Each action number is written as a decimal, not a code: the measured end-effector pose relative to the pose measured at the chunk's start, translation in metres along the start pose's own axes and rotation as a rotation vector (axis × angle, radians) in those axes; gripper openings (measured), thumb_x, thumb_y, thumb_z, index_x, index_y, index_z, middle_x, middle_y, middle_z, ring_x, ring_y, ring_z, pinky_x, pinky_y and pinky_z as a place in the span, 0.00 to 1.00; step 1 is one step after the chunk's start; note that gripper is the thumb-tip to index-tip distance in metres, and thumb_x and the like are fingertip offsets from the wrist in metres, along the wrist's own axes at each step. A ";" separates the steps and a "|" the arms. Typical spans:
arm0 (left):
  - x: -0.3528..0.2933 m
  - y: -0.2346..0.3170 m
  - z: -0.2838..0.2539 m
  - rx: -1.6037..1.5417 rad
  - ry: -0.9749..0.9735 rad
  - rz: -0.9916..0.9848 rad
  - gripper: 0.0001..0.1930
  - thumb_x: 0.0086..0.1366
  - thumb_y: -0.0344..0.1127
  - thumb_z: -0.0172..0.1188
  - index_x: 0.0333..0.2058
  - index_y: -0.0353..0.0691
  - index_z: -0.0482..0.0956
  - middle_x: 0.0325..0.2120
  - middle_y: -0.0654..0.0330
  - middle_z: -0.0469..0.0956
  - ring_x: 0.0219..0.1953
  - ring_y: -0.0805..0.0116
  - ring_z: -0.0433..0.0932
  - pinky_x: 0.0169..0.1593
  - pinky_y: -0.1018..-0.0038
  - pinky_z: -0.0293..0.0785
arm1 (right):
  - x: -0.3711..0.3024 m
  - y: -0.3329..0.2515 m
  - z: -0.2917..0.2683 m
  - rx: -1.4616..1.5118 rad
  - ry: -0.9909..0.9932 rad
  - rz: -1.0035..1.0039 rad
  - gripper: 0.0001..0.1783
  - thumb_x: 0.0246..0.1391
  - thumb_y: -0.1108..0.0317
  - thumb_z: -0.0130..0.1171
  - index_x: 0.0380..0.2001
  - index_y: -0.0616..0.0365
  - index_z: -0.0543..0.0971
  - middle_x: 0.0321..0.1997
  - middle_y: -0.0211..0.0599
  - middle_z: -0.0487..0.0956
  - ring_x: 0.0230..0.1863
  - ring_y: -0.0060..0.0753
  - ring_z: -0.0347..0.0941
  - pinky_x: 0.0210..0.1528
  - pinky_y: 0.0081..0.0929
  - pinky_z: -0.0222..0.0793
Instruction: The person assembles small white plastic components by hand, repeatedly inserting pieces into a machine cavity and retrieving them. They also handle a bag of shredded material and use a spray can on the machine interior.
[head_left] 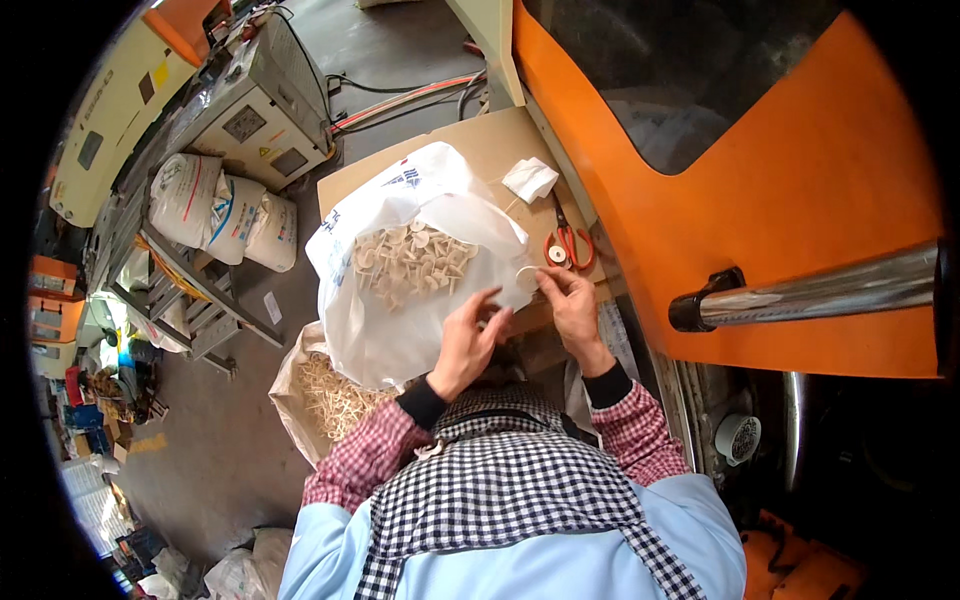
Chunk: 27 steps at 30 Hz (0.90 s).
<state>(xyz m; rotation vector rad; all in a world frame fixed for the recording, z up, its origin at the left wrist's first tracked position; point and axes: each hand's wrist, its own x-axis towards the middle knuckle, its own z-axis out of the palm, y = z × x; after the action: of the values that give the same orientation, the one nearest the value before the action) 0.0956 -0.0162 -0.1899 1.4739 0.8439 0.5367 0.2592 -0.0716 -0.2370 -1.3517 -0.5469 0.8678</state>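
Observation:
My right hand [573,312] pinches a small off-white rounded plastic piece [526,271] between thumb and fingertips, at the right edge of a white plastic bag [350,325]. To its left, my left hand [468,342] hovers over the bag's near side, fingers parted and slightly bent, with nothing visible in them. Inside the bag lies a heap of cream-coloured disc-shaped parts with stems [412,262]. Red-handled scissors [584,245] rest just beyond my right hand, with a small round white piece [557,255] by their handles.
A folded white cloth or paper [530,179] lies on the cardboard surface [465,140]. Below left, an open sack [292,385] contains thin cream scraps [340,400]. An orange machine door [800,160] with a metal bar handle [820,295] borders the right; filled white sacks [235,215] stand left.

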 end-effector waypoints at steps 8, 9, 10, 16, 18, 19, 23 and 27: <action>0.019 -0.020 0.004 -0.062 -0.073 0.044 0.13 0.62 0.28 0.55 0.44 0.28 0.73 0.32 0.58 0.78 0.30 0.75 0.77 0.33 0.80 0.76 | -0.042 -0.023 0.019 -0.066 -0.063 -0.047 0.08 0.54 0.72 0.56 0.35 0.65 0.80 0.33 0.33 0.80 0.33 0.19 0.75 0.36 0.16 0.71; 0.017 -0.021 0.003 -0.072 -0.067 0.063 0.13 0.62 0.28 0.55 0.44 0.28 0.74 0.32 0.58 0.78 0.30 0.74 0.77 0.34 0.80 0.76 | -0.041 -0.019 0.020 -0.058 -0.073 -0.071 0.08 0.54 0.73 0.56 0.36 0.65 0.80 0.32 0.32 0.80 0.33 0.19 0.74 0.36 0.16 0.70; 0.016 -0.022 0.002 -0.125 -0.047 0.079 0.13 0.61 0.28 0.56 0.43 0.28 0.75 0.31 0.59 0.78 0.29 0.76 0.77 0.33 0.81 0.75 | -0.039 -0.014 0.022 -0.050 -0.084 -0.094 0.08 0.53 0.73 0.56 0.36 0.65 0.80 0.32 0.31 0.79 0.33 0.19 0.74 0.36 0.16 0.70; 0.007 -0.018 -0.014 -0.325 0.068 0.083 0.10 0.60 0.27 0.57 0.39 0.28 0.76 0.28 0.59 0.79 0.26 0.76 0.76 0.31 0.81 0.74 | -0.034 -0.010 0.039 -0.164 -0.200 -0.322 0.08 0.52 0.75 0.56 0.36 0.64 0.80 0.31 0.34 0.77 0.33 0.21 0.73 0.35 0.18 0.69; 0.004 -0.017 -0.022 -0.305 0.070 0.068 0.11 0.62 0.29 0.57 0.40 0.28 0.75 0.29 0.60 0.78 0.28 0.77 0.76 0.33 0.80 0.74 | -0.033 -0.012 0.050 -0.173 -0.215 -0.345 0.07 0.52 0.76 0.56 0.35 0.64 0.80 0.30 0.35 0.77 0.33 0.23 0.73 0.34 0.18 0.70; 0.002 -0.017 -0.026 -0.296 0.072 0.058 0.11 0.62 0.30 0.56 0.41 0.28 0.75 0.30 0.61 0.78 0.29 0.77 0.75 0.34 0.79 0.73 | -0.033 -0.013 0.054 -0.218 -0.215 -0.352 0.07 0.52 0.76 0.56 0.35 0.65 0.80 0.30 0.35 0.77 0.32 0.23 0.74 0.34 0.19 0.70; 0.001 -0.022 -0.043 -0.367 0.044 -0.062 0.10 0.63 0.32 0.55 0.38 0.30 0.75 0.28 0.60 0.77 0.27 0.77 0.75 0.32 0.82 0.73 | -0.028 -0.006 0.066 -0.478 -0.231 -0.482 0.07 0.51 0.76 0.57 0.34 0.65 0.79 0.30 0.37 0.77 0.30 0.25 0.74 0.32 0.20 0.70; -0.003 -0.028 -0.056 -0.376 -0.009 -0.102 0.10 0.65 0.34 0.53 0.38 0.31 0.73 0.28 0.61 0.76 0.26 0.77 0.74 0.31 0.82 0.71 | -0.031 -0.009 0.076 -0.508 -0.260 -0.455 0.07 0.51 0.75 0.57 0.35 0.65 0.79 0.29 0.38 0.77 0.28 0.25 0.74 0.31 0.19 0.71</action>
<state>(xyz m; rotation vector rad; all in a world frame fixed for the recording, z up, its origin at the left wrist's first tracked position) 0.0462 0.0151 -0.2113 1.0838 0.7594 0.5765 0.1834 -0.0501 -0.2114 -1.4845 -1.2883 0.5441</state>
